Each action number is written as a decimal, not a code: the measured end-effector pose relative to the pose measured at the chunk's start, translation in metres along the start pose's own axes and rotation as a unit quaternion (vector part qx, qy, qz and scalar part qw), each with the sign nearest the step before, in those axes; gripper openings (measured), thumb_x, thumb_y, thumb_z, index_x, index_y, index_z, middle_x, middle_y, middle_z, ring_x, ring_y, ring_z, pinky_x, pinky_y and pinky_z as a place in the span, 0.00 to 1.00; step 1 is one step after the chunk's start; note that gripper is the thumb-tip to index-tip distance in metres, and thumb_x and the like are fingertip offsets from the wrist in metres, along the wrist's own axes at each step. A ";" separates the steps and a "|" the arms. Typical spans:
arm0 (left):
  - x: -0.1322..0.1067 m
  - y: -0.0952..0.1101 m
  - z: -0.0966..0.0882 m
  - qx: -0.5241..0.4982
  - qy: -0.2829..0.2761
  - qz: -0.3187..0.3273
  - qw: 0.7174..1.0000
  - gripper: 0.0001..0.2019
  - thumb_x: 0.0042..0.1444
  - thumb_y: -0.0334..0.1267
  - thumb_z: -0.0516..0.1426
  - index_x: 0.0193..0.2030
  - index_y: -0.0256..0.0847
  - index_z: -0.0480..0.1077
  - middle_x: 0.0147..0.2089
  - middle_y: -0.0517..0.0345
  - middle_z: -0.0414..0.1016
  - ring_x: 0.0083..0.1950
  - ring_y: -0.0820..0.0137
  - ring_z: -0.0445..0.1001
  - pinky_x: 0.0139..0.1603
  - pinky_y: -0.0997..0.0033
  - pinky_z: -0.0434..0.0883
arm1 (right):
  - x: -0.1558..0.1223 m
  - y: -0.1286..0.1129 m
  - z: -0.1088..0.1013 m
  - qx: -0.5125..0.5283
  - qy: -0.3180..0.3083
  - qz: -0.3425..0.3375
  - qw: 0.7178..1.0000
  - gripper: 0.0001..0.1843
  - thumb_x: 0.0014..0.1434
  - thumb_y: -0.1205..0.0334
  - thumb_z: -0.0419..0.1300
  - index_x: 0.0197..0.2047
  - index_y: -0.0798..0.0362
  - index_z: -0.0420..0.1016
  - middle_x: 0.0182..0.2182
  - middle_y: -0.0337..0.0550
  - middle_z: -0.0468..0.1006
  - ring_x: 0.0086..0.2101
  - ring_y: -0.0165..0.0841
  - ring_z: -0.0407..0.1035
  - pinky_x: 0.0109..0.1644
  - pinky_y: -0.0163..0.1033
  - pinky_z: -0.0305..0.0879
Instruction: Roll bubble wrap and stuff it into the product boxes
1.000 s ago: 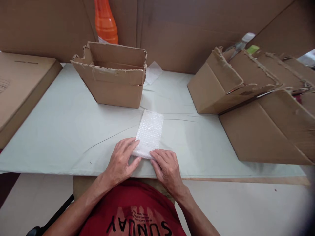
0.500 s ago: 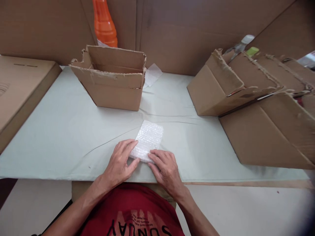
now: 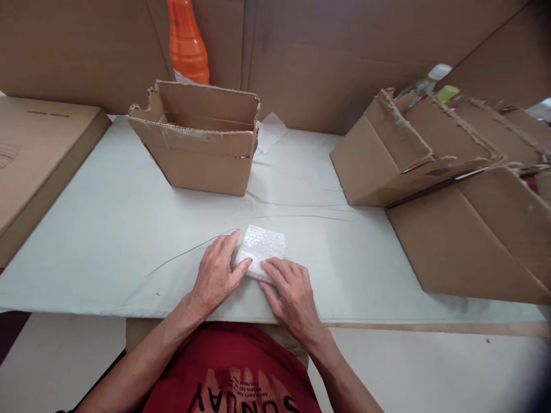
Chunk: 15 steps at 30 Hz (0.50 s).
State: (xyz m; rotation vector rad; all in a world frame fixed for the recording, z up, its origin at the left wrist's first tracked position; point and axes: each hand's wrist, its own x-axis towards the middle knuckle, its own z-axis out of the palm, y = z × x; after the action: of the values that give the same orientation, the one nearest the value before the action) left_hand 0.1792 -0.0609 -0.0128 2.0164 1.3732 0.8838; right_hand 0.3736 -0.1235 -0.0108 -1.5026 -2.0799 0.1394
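Note:
A small piece of clear bubble wrap [image 3: 263,241] lies on the pale cloth in front of me, its near part folded over into a thick roll and its far part flat. My left hand [image 3: 218,269] holds the left end of the roll, thumb on top and fingers along the side. At the right end, my right hand [image 3: 290,287] grips the roll between thumb and fingers. Whether anything is wrapped inside cannot be made out.
An open cardboard box [image 3: 206,163] stands behind the bubble wrap. More open boxes [image 3: 465,229] with bottles in them sit at the right. A flat carton [image 3: 47,155] lies at the left. An orange bottle [image 3: 188,46] stands at the back by the cardboard wall.
The bubble wrap has been rolled further away from me, so its flat part is shorter. My left hand has moved slightly forward, its thumb now over the roll.

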 end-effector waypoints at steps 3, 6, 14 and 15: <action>-0.012 0.000 0.001 -0.132 0.024 -0.098 0.986 0.30 0.62 0.41 0.57 0.69 0.42 0.55 0.59 0.43 0.71 0.52 0.61 0.75 0.48 0.59 0.76 | 0.008 0.004 0.006 0.052 0.047 0.052 0.996 0.13 0.66 0.65 0.58 0.53 0.49 0.75 0.41 0.46 0.83 0.40 0.39 0.75 0.45 0.47 0.69; -0.024 0.002 0.000 -0.284 -0.008 -0.142 0.948 0.34 0.63 0.38 0.54 0.73 0.41 0.45 0.63 0.39 0.68 0.57 0.62 0.75 0.54 0.60 0.76 | 0.009 0.002 0.007 0.146 0.041 0.109 0.982 0.12 0.66 0.61 0.59 0.52 0.48 0.77 0.41 0.45 0.83 0.40 0.39 0.77 0.45 0.44 0.73; -0.026 0.019 -0.001 -0.356 -0.068 -0.160 0.918 0.36 0.59 0.34 0.57 0.72 0.38 0.48 0.46 0.53 0.73 0.43 0.69 0.76 0.46 0.68 0.75 | 0.000 0.009 -0.007 0.184 -0.013 0.098 0.978 0.30 0.60 0.53 0.66 0.64 0.49 0.68 0.62 0.54 0.72 0.60 0.47 0.68 0.59 0.53 0.70; -0.026 0.020 -0.002 -0.339 -0.080 -0.142 0.927 0.35 0.59 0.33 0.57 0.72 0.39 0.50 0.45 0.53 0.74 0.43 0.69 0.76 0.46 0.68 0.75 | 0.001 0.012 -0.009 0.188 -0.027 0.097 0.977 0.33 0.59 0.52 0.66 0.66 0.50 0.66 0.61 0.55 0.73 0.58 0.46 0.70 0.58 0.52 0.72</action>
State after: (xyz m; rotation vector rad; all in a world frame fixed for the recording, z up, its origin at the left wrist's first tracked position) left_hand 0.1829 -0.0922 -0.0026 1.2934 1.0359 0.8797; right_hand 0.3879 -0.1203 -0.0071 -1.4709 -1.8135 0.6191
